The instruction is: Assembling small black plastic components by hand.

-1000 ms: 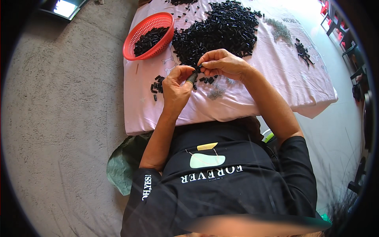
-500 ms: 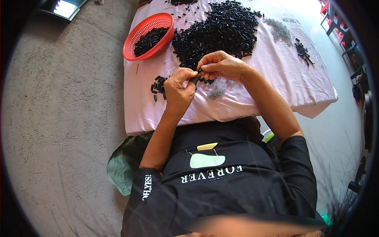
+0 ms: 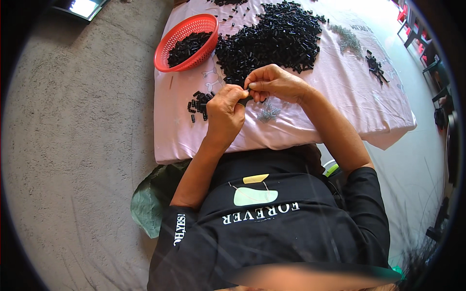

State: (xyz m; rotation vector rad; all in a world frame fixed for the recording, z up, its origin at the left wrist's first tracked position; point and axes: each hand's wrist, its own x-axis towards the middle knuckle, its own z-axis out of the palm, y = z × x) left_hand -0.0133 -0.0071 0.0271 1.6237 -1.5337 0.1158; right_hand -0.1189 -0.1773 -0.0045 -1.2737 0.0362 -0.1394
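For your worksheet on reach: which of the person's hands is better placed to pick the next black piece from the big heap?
Probably the right hand: it lies just below the near edge of the big heap of black pieces. The left hand sits further back, nearer the small cluster of black pieces.

You have one round red plastic mesh basket (image 3: 187, 36) with a heap of small black tube pieces inside, too many to count. One large pile of the same black pieces (image 3: 272, 39) lies on the single pink cloth-covered counter (image 3: 340, 106), plus two small clusters (image 3: 198, 104) (image 3: 374, 65). One tangle of thin grey wire springs (image 3: 268, 112). Two hands (image 3: 225, 110) (image 3: 274, 83).
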